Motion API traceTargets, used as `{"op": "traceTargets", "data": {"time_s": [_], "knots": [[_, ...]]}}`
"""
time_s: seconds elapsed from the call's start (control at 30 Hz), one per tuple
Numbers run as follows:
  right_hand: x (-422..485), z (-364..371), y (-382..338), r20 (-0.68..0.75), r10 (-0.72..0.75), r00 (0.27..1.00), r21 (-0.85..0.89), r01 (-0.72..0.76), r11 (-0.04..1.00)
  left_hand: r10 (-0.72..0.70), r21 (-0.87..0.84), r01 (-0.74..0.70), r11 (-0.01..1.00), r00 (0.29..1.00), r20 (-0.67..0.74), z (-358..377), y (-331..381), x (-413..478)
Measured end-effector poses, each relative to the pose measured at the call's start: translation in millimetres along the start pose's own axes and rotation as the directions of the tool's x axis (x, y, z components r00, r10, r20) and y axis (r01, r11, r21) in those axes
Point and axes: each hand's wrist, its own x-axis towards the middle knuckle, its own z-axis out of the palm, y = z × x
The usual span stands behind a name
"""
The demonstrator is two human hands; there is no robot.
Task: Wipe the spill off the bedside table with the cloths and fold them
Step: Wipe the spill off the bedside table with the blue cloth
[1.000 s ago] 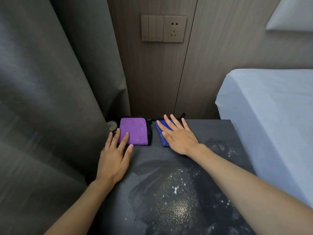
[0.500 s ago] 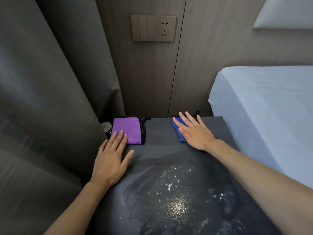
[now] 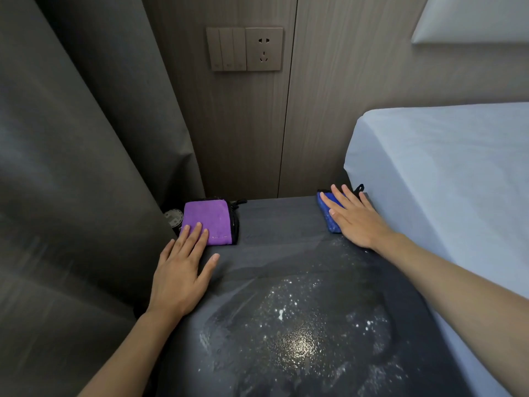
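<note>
A folded purple cloth (image 3: 210, 217) with black edging lies at the back left corner of the dark bedside table (image 3: 280, 233). My left hand (image 3: 183, 270) lies flat on the table with straight fingers, its fingertips resting on the cloth's near edge. A folded blue cloth (image 3: 327, 209) sits at the back right corner, mostly covered by my right hand (image 3: 355, 216), which presses flat on it with straight fingers. A wet, white-speckled spill (image 3: 297, 330) spreads over the near half of the table.
A grey curtain (image 3: 80, 167) hangs close on the left. A bed with a pale blue sheet (image 3: 446, 179) borders the table on the right. A small round dial object (image 3: 173, 217) sits behind the purple cloth. A switch and socket plate (image 3: 244, 48) is on the wooden wall.
My right hand has slid the blue cloth from beside the purple one to the table's back right corner. My left hand has stayed on the purple cloth.
</note>
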Motion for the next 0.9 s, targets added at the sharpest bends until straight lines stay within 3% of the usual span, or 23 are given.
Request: {"op": "traceTargets", "data": {"time_s": [0.3,0.57,0.9], "knots": [[-20.1,5.4,-10.6,-0.01,0.276,0.961,0.113,-0.273,0.955,-0.024,-0.13,0.024,0.991,1.0,-0.005,3.5,-3.5,3.0],[-44.1,11.5,-58.6,-0.01,0.565,0.825,0.176,-0.555,0.813,-0.007,-0.21,0.003,0.978,1.0,-0.017,7.7,-6.4,4.6],[-67.6,19.5,-124.0,-0.01,0.591,0.807,0.208,-0.576,0.79,-0.002,-0.26,-0.003,0.966,1.0,-0.018,11.7,-10.5,4.7]]}}
